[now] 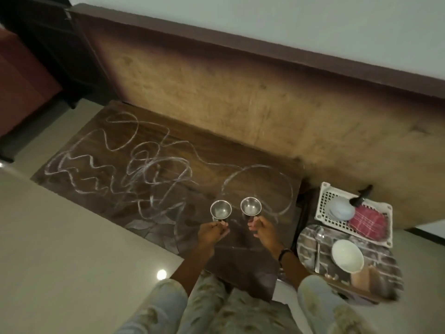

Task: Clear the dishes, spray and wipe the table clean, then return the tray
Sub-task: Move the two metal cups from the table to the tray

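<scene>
I look down on a dark wooden table (pixel 101 153) scribbled over with white chalk lines. My left hand (pixel 212 233) grips a steel cup (pixel 220 209) by its base, and my right hand (pixel 263 229) grips a second steel cup (pixel 250 206) the same way, both held upright just above the table's near right part. To the right, a round tray (pixel 382 268) with a brick pattern holds a white bowl (pixel 347 255) and a spoon (pixel 319 242).
A white plastic basket (pixel 325 196) behind the tray holds a pale spray bottle (pixel 343 207) with a black nozzle and a red checked cloth (pixel 368 222). A wood-panelled wall (pixel 240 92) runs behind the table. Light tiled floor (pixel 60 249) lies to the left.
</scene>
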Demonstrator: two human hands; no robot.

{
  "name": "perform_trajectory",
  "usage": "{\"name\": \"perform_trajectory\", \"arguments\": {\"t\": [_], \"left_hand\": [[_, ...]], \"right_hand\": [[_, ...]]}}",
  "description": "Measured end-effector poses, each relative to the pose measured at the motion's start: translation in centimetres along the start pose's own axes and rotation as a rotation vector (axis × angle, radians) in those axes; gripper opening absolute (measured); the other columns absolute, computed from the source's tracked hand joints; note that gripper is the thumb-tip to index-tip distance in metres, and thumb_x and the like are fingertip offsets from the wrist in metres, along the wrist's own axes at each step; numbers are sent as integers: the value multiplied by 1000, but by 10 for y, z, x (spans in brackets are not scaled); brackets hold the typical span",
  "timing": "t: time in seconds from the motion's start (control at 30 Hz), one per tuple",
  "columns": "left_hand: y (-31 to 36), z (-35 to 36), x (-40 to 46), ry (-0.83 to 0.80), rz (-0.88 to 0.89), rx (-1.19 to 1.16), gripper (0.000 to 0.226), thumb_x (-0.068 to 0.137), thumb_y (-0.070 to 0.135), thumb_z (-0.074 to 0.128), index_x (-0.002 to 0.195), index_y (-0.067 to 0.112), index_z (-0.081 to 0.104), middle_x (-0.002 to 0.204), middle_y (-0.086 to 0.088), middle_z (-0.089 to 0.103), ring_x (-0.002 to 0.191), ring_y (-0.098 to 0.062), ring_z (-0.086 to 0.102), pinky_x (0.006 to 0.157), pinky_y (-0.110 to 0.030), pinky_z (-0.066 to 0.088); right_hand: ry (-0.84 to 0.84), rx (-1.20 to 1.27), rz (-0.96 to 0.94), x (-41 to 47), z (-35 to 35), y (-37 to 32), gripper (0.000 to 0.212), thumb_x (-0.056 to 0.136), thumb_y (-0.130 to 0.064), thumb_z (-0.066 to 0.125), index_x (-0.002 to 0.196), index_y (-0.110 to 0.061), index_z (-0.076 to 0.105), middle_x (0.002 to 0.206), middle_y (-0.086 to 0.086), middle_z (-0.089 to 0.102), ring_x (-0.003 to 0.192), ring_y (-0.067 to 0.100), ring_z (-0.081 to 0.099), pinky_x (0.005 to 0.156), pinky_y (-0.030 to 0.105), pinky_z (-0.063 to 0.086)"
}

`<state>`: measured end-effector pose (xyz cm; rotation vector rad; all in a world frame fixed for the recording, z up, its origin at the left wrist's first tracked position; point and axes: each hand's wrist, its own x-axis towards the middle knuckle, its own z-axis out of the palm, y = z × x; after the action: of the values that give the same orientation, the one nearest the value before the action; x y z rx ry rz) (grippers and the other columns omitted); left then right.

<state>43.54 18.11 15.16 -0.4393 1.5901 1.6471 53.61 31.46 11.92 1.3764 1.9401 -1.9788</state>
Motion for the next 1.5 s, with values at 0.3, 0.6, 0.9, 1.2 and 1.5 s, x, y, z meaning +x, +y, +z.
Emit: {"name": "perform_trajectory", "arguments": {"t": [0.3,0.6,0.9,1.2,1.5], "left_hand": [[-33,39,-12,-158,-100,284,9,80,-11,63,88,-11,67,75,-11,62,73,-19,61,59,-18,57],[-82,94,-31,-254,-152,516,12,82,-8,63,93,-12,67,71,-8,62,67,-16,61,53,-15,56],[-158,192,-69,-344,-84,720,15,84,-3,63,92,-13,68,47,11,65,48,0,63,52,-11,52],[-206,319,-81,-426,133,1103,17,85,9,62,88,-3,74,81,-13,75,77,-19,70,74,-32,58],[-235,409,-32,-565,370,1519,23,84,1,53,91,-1,74,99,-18,72,98,-29,65,82,-34,48]], "right_hand": [[209,175,99,-41,-34,39,22,93,4,45,77,-11,49,90,13,56,72,16,53,60,22,42],[340,291,172,-71,-90,84,23,96,-1,42,80,-14,52,101,18,61,90,24,58,67,25,43],[482,275,84,-110,-193,149,22,100,-10,42,104,8,55,102,22,62,96,31,59,85,21,49],[662,267,182,-124,-282,215,28,103,-23,38,96,-3,57,93,12,64,87,26,57,78,41,46],[717,448,262,-82,-283,239,13,100,-13,45,94,-8,55,93,8,63,91,27,59,87,41,49]]}}
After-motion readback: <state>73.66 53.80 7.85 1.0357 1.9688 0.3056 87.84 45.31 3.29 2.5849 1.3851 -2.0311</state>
